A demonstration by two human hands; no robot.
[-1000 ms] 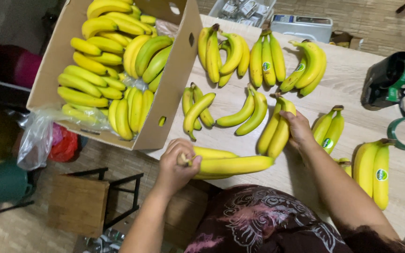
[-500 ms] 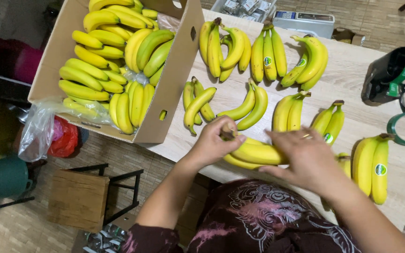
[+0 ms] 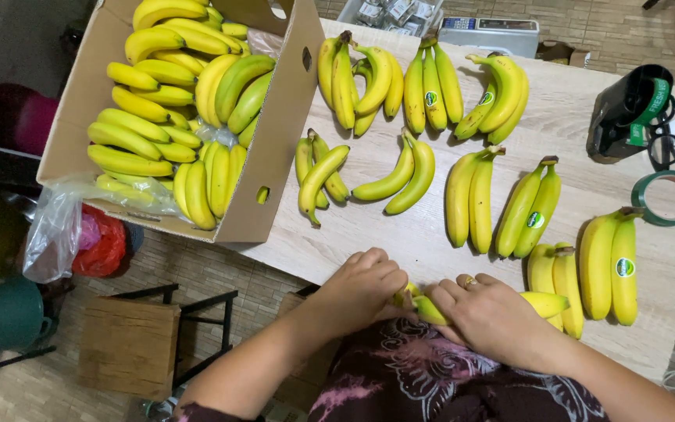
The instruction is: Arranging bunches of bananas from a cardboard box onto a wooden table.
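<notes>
Now both hands point(image 3: 431, 301) nearer the body, bananas point(image 3: 541, 302) mostly covered

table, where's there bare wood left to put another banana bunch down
The widest bare strip of the table runs between the cardboard box and the left hand, below the small bunch. A smaller patch lies above the tape roll. The back row and right side are crowded.

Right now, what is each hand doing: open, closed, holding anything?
Left hand: closed on the small banana bunch at the table's near edge.
Right hand: closed over the same bunch.
</notes>
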